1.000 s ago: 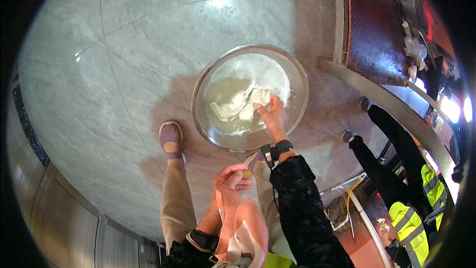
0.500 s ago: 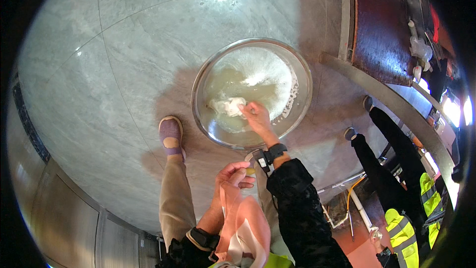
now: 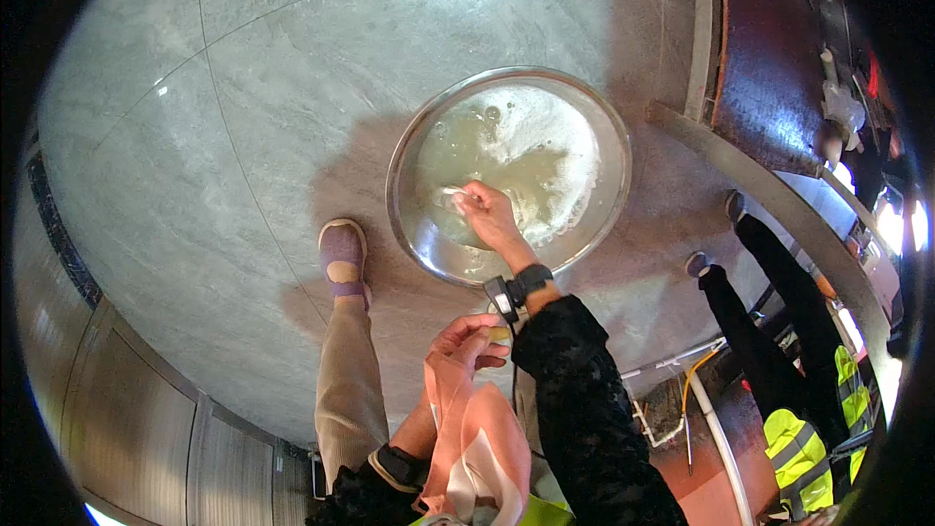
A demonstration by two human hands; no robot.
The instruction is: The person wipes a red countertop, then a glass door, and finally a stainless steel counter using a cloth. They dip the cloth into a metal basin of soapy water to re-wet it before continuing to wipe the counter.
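Right hand (image 3: 489, 217) is in the basin, fingers bunched narrowly, thumb toward fingertips, pinching a white cloth (image 3: 452, 192). Cloth: only a small pale scrap shows at the fingertips, near the basin's left side; it looks wet and soft, and its full outline cannot be made out in the cloudy water. Left hand (image 3: 467, 343) is outside the basin, near its lower rim, curled with thumb and fingers closed on a small yellowish piece (image 3: 500, 334); piece is smooth-looking, blunt-edged, partly covered by the fingers, material uncertain. Pink cloth (image 3: 450, 404) hangs in loose folds from beside the left hand down over the forearm, thin and matte, with a white patch lower down. Basin (image 3: 613, 190): round, bright metal, rolled rim, sloping wall with sharp reflections; set directly on the floor. Water (image 3: 467, 151) is dull grey-green and murky, a few bubbles at the upper part. Foam (image 3: 570, 127): dense, white, fine-grained, lying in a curved band along the far and right sides, with a ragged inner edge. Floor (image 3: 243, 136): grey, glossy, marbled, crossed by thin dark joints. Right sleeve (image 3: 584, 390) is black with a plush, mottled nap; trousers (image 3: 348, 380) beige, finely ribbed; shoe (image 3: 341, 245) purple, pale sole edge.
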